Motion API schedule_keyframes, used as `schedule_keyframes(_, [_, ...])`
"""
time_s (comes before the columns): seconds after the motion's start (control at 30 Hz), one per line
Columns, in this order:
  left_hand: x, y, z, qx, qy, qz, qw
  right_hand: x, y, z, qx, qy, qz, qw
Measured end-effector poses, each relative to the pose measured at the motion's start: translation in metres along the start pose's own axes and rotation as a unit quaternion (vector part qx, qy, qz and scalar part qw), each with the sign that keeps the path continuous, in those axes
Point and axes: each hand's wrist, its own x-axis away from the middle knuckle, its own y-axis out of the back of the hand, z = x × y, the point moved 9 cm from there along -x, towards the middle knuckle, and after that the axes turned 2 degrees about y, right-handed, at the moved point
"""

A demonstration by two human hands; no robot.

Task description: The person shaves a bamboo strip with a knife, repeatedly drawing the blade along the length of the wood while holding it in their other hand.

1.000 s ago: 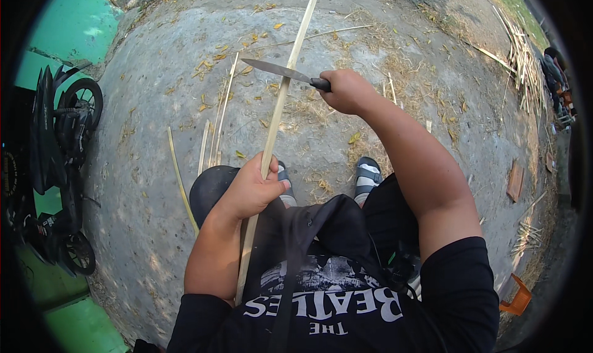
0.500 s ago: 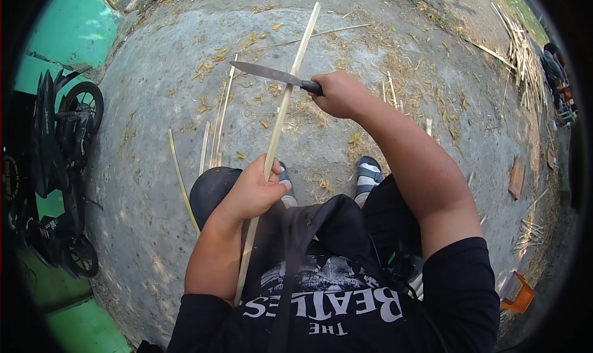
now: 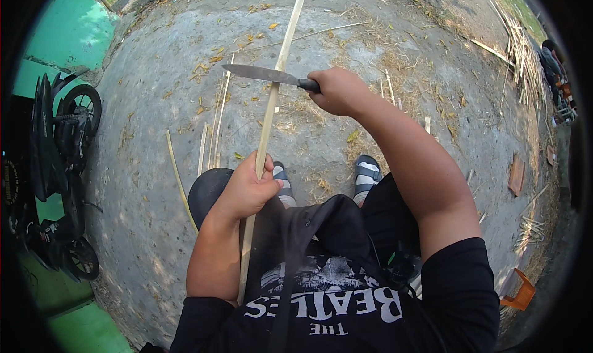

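My left hand [image 3: 250, 189] is closed around a long pale strip of split bamboo [image 3: 268, 121]. The strip runs from beside my left forearm, over my knee, and up toward the far ground. In my right hand [image 3: 333, 90] is the dark handle of a large knife [image 3: 262, 73]. Its blade points left and lies across the strip, well beyond my left hand. The contact between the blade's edge and the strip is too small to make out.
Thin strips [image 3: 219, 118] lie on the concrete [image 3: 142, 167] beyond my left knee, among dry leaves and shavings. A heap of split sticks [image 3: 525, 62] is at the far right. A motorcycle [image 3: 58, 167] stands at the left, and an orange object [image 3: 520, 291] at the lower right.
The bamboo strip has tilted a little left, and its far end has moved farther away. The knife has shifted slightly left along with it. My left hand has moved slightly left.
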Motion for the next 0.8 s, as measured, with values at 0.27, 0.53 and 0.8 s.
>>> schedule_keyframes(0.27, [0.007,-0.012,-0.001,0.02,0.019,0.045,0.999,-0.002,0.012,-0.044,0.018,-0.093,0.009,0.995])
schedule_keyframes(0.53, [0.008,-0.007,-0.002,-0.007,0.016,0.032,0.999,-0.002,0.012,-0.012,0.039,-0.004,-0.016,0.999])
schedule_keyframes(0.8, [0.007,-0.014,-0.001,-0.026,0.033,0.04,0.998,0.0,0.022,-0.041,0.003,-0.108,-0.001,0.994])
